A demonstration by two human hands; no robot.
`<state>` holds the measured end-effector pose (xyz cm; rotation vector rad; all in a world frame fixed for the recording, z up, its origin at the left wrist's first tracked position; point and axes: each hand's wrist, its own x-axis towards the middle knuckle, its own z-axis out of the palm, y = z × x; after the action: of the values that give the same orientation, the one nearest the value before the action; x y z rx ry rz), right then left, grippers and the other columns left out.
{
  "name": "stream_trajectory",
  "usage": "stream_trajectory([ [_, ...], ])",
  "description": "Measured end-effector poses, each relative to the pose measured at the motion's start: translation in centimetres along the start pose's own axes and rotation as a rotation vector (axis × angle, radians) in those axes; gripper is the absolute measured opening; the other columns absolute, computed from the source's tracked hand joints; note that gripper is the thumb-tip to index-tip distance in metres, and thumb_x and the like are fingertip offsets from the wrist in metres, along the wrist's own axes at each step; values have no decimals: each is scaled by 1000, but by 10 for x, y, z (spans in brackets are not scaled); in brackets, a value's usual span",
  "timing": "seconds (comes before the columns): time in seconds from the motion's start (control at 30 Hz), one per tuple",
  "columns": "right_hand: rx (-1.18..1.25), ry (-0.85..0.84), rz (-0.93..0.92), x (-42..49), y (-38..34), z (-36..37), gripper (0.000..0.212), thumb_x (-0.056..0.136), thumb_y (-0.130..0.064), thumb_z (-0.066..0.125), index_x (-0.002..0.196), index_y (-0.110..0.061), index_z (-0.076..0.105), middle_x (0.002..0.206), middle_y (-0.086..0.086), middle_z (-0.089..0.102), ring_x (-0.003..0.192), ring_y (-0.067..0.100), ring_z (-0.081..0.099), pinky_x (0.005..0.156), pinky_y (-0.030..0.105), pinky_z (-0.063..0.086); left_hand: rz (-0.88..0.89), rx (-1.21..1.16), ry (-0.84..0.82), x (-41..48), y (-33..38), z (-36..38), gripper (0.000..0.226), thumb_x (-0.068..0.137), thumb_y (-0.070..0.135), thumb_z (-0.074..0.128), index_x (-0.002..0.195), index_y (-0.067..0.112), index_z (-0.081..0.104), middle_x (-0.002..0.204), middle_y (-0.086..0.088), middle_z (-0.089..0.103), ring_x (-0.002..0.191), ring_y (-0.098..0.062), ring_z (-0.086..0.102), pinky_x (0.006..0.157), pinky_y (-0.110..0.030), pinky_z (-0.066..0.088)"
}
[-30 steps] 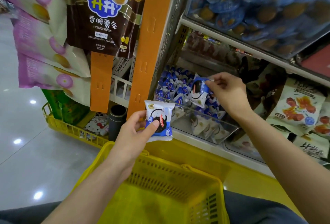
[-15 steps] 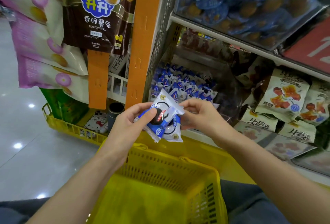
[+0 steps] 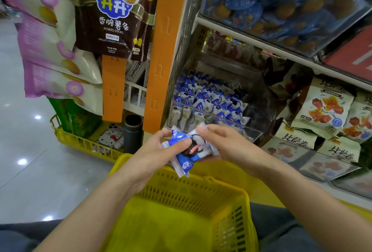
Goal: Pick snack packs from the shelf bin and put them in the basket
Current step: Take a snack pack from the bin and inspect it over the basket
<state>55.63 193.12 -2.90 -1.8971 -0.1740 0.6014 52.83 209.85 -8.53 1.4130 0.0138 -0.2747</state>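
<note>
Both bare forearms are being extended toward twelve o'clock, converging at mid-frame. The left hand (image 3: 159, 151) is being held curled, thumb laid across toward three o'clock. The right hand (image 3: 225, 143) is being held palm-down, its fingertips (image 3: 201, 130) pointing toward nine o'clock, touching the left.

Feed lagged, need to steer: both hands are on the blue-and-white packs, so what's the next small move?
Probably lower and release them: left hand and right hand hold the snack packs together just above the yellow basket's far rim, and it looks empty.
</note>
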Motion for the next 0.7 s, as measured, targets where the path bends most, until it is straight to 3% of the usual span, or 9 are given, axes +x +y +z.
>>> stream_trajectory([
  [0.13,6,61,-51,1,1,3,18,86,-22,61,102,-12,64,89,4,71,77,10,70,60,19,55,-6,43,-37,0,0,3,56,63,51,62,112,24,57,93,5,74,83,-12,70,66,-22,56],
  [0.2,104,122,-58,3,0,2,18,87,-22,60,100,-10,64,92,7,72,79,13,70,63,21,56,-6,-11,-20,1,-1,2,57,62,50,64,112,24,57,97,3,73,86,-10,69,72,-25,55],
  [0.33,261,256,-88,6,2,0,26,88,-25,57,106,-7,61,95,9,73,86,18,69,78,31,58,-3,-58,52,0,-1,5,64,58,46,69,117,25,54,103,2,71,88,-11,70,69,-28,54],
  [0.43,147,261,-95,5,4,1,24,84,-25,63,105,-13,61,95,11,72,82,19,68,74,27,55,33,-61,138,1,-3,4,42,75,34,67,114,25,55,103,1,70,83,-7,69,60,-18,50],
  [0.53,4,196,-91,1,5,-4,30,79,-22,69,109,-18,62,96,2,72,82,10,69,67,16,54,84,-41,204,3,-4,1,27,85,25,62,112,23,57,101,1,70,74,0,66,48,-8,43],
  [0.7,-187,39,-54,-6,5,-7,24,79,-27,69,102,-23,66,96,-7,73,89,6,67,77,16,54,105,-5,250,4,-3,0,22,86,28,60,107,26,55,100,2,70,89,-5,67,77,-24,54],
])
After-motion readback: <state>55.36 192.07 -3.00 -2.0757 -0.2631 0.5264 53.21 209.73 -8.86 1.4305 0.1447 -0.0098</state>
